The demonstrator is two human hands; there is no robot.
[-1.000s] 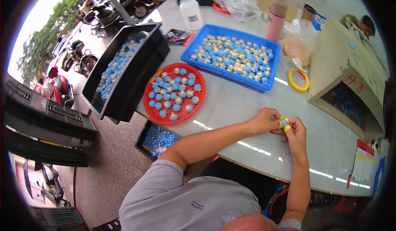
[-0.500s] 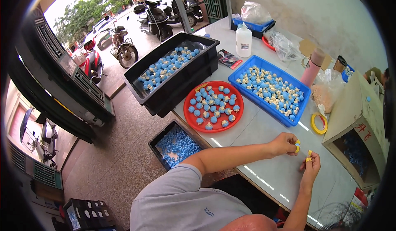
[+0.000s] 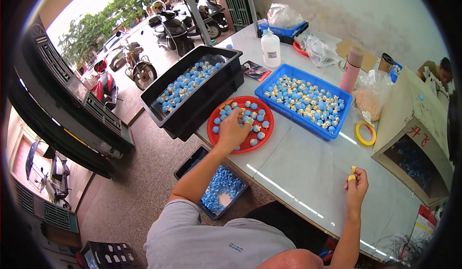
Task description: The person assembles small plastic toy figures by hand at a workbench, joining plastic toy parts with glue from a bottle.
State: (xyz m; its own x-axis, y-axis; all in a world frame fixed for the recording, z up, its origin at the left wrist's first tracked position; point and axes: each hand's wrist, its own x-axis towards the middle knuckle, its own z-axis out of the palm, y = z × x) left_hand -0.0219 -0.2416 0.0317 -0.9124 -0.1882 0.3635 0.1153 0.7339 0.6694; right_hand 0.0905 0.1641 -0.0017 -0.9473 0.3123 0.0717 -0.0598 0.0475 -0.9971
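So the little blue-and-cream balls [image 3: 261, 136] sit on a round red plate [image 3: 246, 147], and the left hand [image 3: 233, 129] is right in among them, fingers bent down and balls close around the tips. Can't tell if they've got hold of one, since the hand hides that bit. The right hand [image 3: 356, 191] is well off to the side over the surface [image 3: 298, 173], thumb and forefinger slightly apart with a yellow wrap on each, and I see nothing between them.

Writing: big red hand-painted marks on one beige box [image 3: 399, 105], small blue print on the grey shirt [image 3: 216, 235], and a label on the white bottle [image 3: 270, 52] too tiny to read.

Counts: one red plate, with too many balls covered for an exact number. Just beside it there's one blue tray [image 3: 293, 115] and a black bin [image 3: 207, 100], both loaded with more, way too many to count. Farther out, one pink bottle [image 3: 351, 69] and one yellow tape roll [image 3: 358, 133].
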